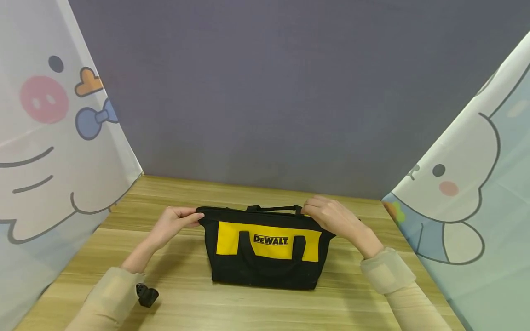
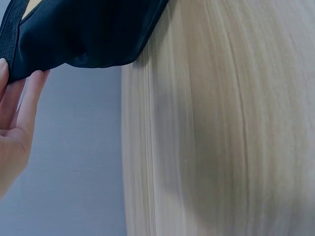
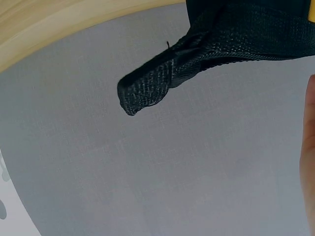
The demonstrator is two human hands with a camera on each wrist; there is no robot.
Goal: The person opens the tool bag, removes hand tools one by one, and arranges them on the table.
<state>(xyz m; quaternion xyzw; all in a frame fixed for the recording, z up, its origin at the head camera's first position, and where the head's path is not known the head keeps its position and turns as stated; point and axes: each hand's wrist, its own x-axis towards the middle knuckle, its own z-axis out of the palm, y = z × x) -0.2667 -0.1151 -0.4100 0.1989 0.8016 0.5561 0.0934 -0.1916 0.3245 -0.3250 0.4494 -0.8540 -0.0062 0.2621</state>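
Note:
A black and yellow DEWALT tool bag (image 1: 269, 271) stands upright on the wooden table, its front facing me. At its upper left corner, my left hand (image 1: 175, 223) pinches the black top edge between thumb and fingers; the left wrist view shows this hand (image 2: 19, 123) gripping the dark fabric. My right hand (image 1: 331, 216) reaches over the top right part, fingers curled in a pinch at the top edge beside the rear handle (image 1: 275, 208). Its fingertips are hidden. A black fabric end tab (image 3: 145, 91) sticks out in the right wrist view, with part of the right hand (image 3: 308, 152) at the edge.
A small black object (image 1: 146, 295) lies on the table (image 1: 186, 303) beside my left sleeve. Behind the table hangs a grey cloth (image 1: 265, 101). Cartoon-printed curtains stand along the left side (image 1: 37, 184) and the right side (image 1: 497, 220).

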